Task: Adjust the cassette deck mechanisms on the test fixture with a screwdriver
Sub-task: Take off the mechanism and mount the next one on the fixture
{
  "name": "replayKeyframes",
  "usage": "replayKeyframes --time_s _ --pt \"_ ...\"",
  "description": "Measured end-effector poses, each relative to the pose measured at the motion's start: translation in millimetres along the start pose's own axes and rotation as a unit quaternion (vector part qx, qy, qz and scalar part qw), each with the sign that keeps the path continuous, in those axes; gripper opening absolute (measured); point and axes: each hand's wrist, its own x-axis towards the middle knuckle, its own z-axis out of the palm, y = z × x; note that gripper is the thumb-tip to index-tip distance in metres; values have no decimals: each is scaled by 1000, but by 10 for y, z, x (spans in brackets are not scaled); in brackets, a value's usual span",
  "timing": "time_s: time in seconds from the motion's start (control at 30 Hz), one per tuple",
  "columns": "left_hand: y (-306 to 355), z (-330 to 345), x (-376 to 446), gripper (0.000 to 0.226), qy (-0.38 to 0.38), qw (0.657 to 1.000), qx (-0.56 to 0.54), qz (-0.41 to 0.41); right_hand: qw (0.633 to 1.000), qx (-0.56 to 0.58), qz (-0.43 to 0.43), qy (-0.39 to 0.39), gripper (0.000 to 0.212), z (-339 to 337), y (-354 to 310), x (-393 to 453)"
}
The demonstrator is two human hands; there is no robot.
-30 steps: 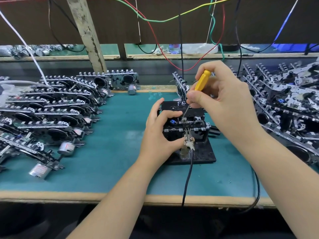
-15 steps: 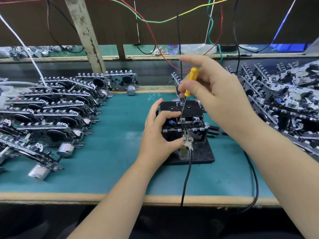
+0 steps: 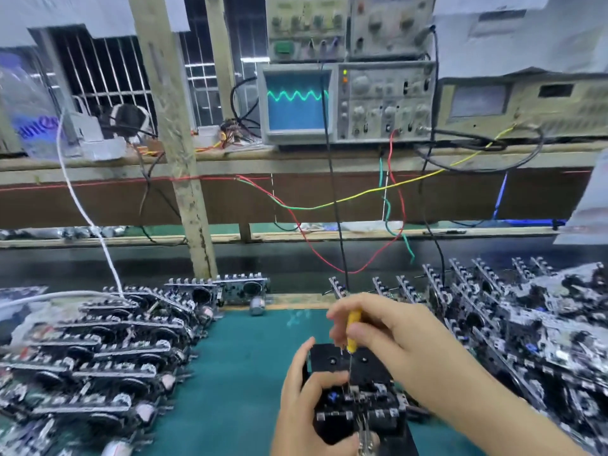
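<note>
A cassette deck mechanism (image 3: 358, 403) sits on the black test fixture (image 3: 348, 360) near the bottom of the view. My right hand (image 3: 394, 337) pinches a yellow-handled screwdriver (image 3: 353, 330), held upright with its thin shaft reaching down into the mechanism. My left hand (image 3: 302, 403) grips the fixture's left side, thumb raised beside it and a finger curled over the mechanism. A metal clip (image 3: 363, 437) with a cable hangs at the fixture's front.
Rows of cassette mechanisms (image 3: 98, 350) fill the left of the green mat (image 3: 237, 373); a heap of others (image 3: 526, 324) lies on the right. On the shelf above, an oscilloscope (image 3: 345, 100) shows a green wave. Coloured wires (image 3: 329, 205) hang down.
The camera has tilted up, so the shelf and oscilloscope have come into view and the fixture sits low in the frame. Both hands keep their hold on screwdriver and fixture.
</note>
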Motion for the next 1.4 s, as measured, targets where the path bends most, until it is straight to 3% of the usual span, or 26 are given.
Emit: replayKeyframes --time_s 0.13,0.23,0.43,0.57,0.63,0.73,0.83,1.03,1.4 --pt "-18 3 10 60 -14 999 16 -24 998 -42 -13 54 14 97 -55 -5" --pt "-64 27 -4 59 -9 999 16 -27 991 -45 -26 122 16 209 -22 -16" --pt "-131 31 4 63 -11 999 24 -25 985 11 1 174 18 335 66 -22" --pt "-128 30 11 69 -9 999 36 -13 966 146 17 212 24 190 27 -113" --pt "-133 27 10 66 -8 999 39 2 977 98 47 186 35 58 103 -249" --pt "-159 24 22 63 -12 999 44 19 984 -109 133 37 29 30 348 -543" --pt "-199 11 75 60 -21 998 41 36 977 -95 181 -56 38 146 513 -761" --pt "-210 21 115 60 -36 999 24 33 994 -52 94 -3 40 274 626 -873" --pt "-221 2 97 64 -46 998 33 38 994 -16 65 87 32 425 730 -927"
